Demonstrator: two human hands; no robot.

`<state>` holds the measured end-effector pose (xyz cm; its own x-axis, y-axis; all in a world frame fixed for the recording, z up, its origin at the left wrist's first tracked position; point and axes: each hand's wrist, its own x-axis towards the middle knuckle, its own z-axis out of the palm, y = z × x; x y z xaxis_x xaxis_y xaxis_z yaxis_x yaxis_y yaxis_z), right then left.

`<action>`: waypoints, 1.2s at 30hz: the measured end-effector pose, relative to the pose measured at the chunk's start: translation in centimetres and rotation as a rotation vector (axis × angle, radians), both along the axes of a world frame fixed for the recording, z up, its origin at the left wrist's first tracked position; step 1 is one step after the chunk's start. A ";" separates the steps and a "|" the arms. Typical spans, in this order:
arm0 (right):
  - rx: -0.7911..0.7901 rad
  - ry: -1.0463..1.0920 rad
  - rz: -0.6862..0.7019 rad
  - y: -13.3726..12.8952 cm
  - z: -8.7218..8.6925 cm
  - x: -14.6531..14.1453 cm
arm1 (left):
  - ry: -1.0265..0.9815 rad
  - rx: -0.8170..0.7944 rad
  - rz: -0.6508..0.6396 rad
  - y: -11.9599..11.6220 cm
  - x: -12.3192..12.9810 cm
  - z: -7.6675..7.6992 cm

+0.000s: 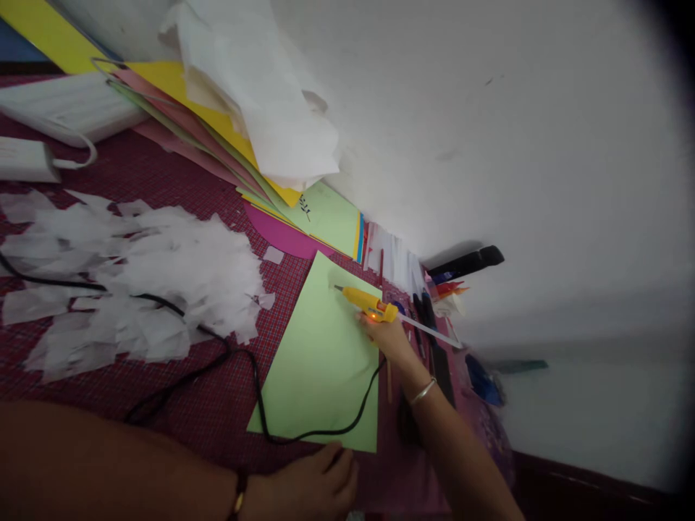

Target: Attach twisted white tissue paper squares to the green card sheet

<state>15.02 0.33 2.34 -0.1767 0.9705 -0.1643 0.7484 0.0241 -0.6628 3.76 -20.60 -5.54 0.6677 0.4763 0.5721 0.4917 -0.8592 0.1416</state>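
My right hand point(385, 336) is wrapped around a yellow glue gun point(369, 302), whose small light glows orange. From its back end sticks out a long pale glue stick point(431, 331). The metal nozzle is over the upper part of a light green sheet of paper point(309, 354), by a small pale spot. Near the sheet's lower edge rests my left hand point(307, 485), its fingers curled in and no object visible in them. The gun's black cord point(260, 391) loops across the paper between both hands.
A heap of white tissue-like paper pieces point(179, 268) covers the left of the checked red tablecloth point(179, 177). Coloured sheets point(217, 123) and crumpled white paper point(260, 94) lean at the wall. Pens and tools point(428, 311) lie on the right; a white adapter point(24, 161) is far left.
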 end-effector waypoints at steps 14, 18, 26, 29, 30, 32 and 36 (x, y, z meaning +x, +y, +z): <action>-0.030 0.011 0.003 -0.1 0.6 -0.1 | -0.006 0.017 -0.058 0.8 -1.0 1.4; 0.021 -0.051 -0.008 -0.1 0.9 -0.5 | -0.009 0.009 -0.055 1.2 -1.8 2.4; 0.060 -0.082 -0.022 -0.1 0.5 -0.8 | 0.043 -0.002 0.023 0.9 -1.3 1.5; 0.037 0.005 -0.003 0.0 0.4 -0.6 | 0.061 0.002 0.022 0.8 -1.5 1.7; 0.027 0.039 0.003 0.0 0.3 -0.6 | 0.063 0.002 0.018 0.8 -1.6 1.8; 0.011 0.086 0.011 -0.1 0.2 -0.5 | 0.072 -0.002 0.007 0.8 -1.7 1.8; 0.059 0.082 0.011 -0.2 0.1 -0.5 | 0.113 0.001 -0.019 0.8 -1.8 1.7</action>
